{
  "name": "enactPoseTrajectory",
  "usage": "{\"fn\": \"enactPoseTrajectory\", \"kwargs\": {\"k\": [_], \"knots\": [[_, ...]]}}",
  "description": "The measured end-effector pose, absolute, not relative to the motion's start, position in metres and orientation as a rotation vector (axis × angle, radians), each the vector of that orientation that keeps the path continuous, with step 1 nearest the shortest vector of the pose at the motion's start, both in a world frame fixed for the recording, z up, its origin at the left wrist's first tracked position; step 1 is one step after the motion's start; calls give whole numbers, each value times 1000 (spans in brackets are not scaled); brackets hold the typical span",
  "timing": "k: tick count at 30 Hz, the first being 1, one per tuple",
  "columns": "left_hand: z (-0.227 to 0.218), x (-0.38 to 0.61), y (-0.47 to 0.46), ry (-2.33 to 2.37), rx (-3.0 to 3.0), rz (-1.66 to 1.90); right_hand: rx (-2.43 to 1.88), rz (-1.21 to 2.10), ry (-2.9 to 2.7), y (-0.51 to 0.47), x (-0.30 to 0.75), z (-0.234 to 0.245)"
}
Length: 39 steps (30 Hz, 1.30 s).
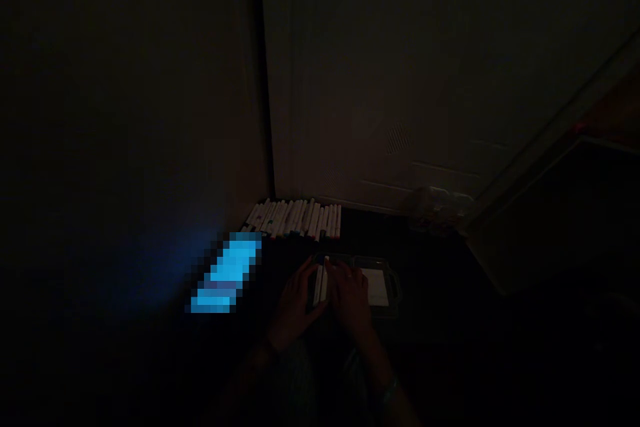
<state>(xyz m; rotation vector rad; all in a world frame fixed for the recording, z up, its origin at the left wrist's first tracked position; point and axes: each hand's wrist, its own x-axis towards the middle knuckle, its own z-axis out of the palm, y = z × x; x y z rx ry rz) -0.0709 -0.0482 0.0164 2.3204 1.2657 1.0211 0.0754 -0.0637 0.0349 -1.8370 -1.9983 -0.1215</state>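
In very dim light, two white markers (321, 283) stand out side by side at the left half of a clear plastic case (393, 312). My left hand (294, 303) curls around their left side, its thumb near their lower ends and its fingers near the upper ends. My right hand (351, 297) presses against the markers from the right with bent fingers, covering the middle of the case. The case lies open on a dark surface, and a white card or paper (377, 287) shows in its right half. Darkness hides the exact finger contacts.
A row of white markers (300, 217) with coloured ends lies along the wall behind my hands. A bright blue, pixelated screen-like shape (227, 273) is at left. Clear plastic packaging (440, 207) stands at the back right, near a dark panel edge (485, 263).
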Motion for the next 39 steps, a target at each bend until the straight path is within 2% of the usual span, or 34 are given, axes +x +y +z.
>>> {"fn": "enactPoseTrajectory", "kwargs": {"k": [20,29,35,39], "knots": [[25,-70,-52,1272,2285,940,-1912,-90,-2012,-64,73,35],[29,-67,-58,1308,2282,978,-1802,-119,-1905,-64,69,40],[55,-80,-63,1420,2275,1149,-1676,-215,-1701,-89,83,46],[85,-103,-16,1491,2356,1196,-1741,-239,-1547,-97,129,38]]}}
